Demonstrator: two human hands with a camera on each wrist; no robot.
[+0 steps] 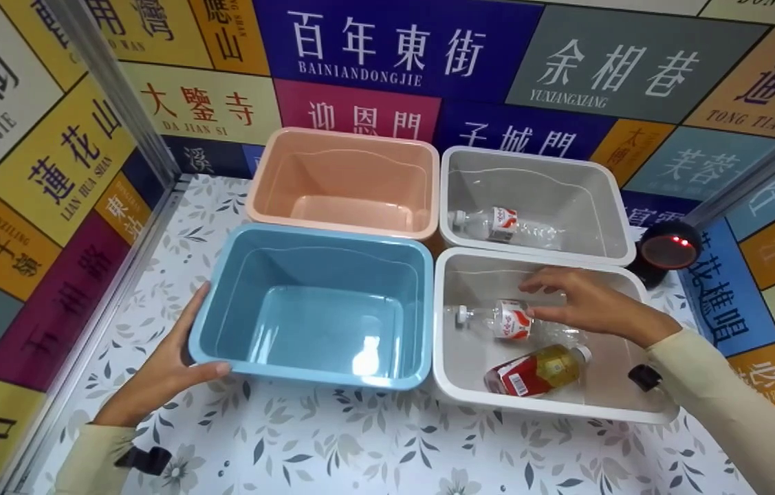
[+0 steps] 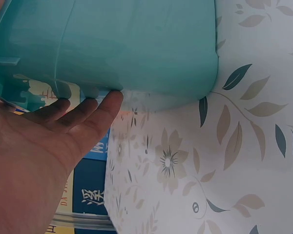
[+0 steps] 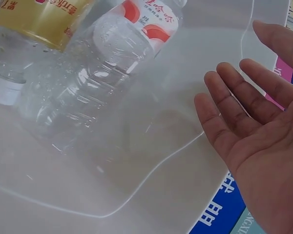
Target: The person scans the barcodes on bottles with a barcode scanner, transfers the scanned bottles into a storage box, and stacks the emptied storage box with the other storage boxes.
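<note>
In the head view, the blue tub (image 1: 325, 316) anchors everything, and here's the left hand (image 1: 167, 375) at its near left corner, thumb and fingers spread against the outside, not clenched. Over to the blue tub's right sits the front grey tub (image 1: 466, 361), and inside lies the clear bottle (image 1: 512, 320), on its side, cap pointing at the blue tub, long axis running crosswise away from it. The right hand (image 1: 583, 302) is easily the nearer one, hanging over the bottle's far half, with the juice bottle (image 1: 538, 371) lying on the near side. Now the left wrist view: straight fingers touch the blue tub's outer wall. And the right wrist view settles the grip: fingers loosely bent and apart, palm bare, nothing held, the clear bottle just beside the fingertips, a visible gap between them.
</note>
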